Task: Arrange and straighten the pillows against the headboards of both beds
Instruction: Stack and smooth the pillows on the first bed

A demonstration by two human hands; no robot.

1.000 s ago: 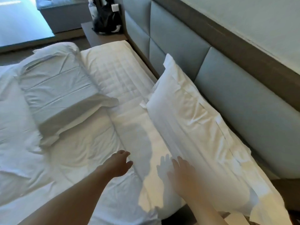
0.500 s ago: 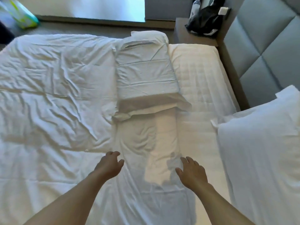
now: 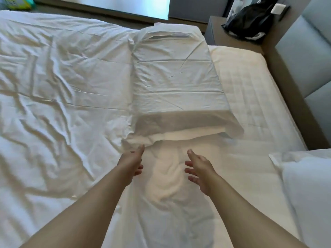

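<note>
A white pillow (image 3: 175, 81) lies flat in the middle of the bed, lengthwise, away from the grey padded headboard (image 3: 308, 56) on the right. A second white pillow (image 3: 308, 190) shows at the lower right, near the headboard side. My left hand (image 3: 131, 162) is open, palm turned inward, its fingertips just short of the flat pillow's near left corner. My right hand (image 3: 198, 169) is open too, palm facing the left hand, a little below the pillow's near edge. Both hands hold nothing.
A crumpled white duvet (image 3: 59, 97) covers the left of the bed; bare mattress (image 3: 250, 97) shows between pillow and headboard. A bedside table (image 3: 220, 33) with a black bag (image 3: 249, 24) stands at the far right. Floor and a colourful object (image 3: 16, 0) lie beyond.
The view has swung from the pillow at the headboard to the flat pillow. Both hands have left the sheet, turned palms inward and reached forward toward that pillow's near edge.
</note>
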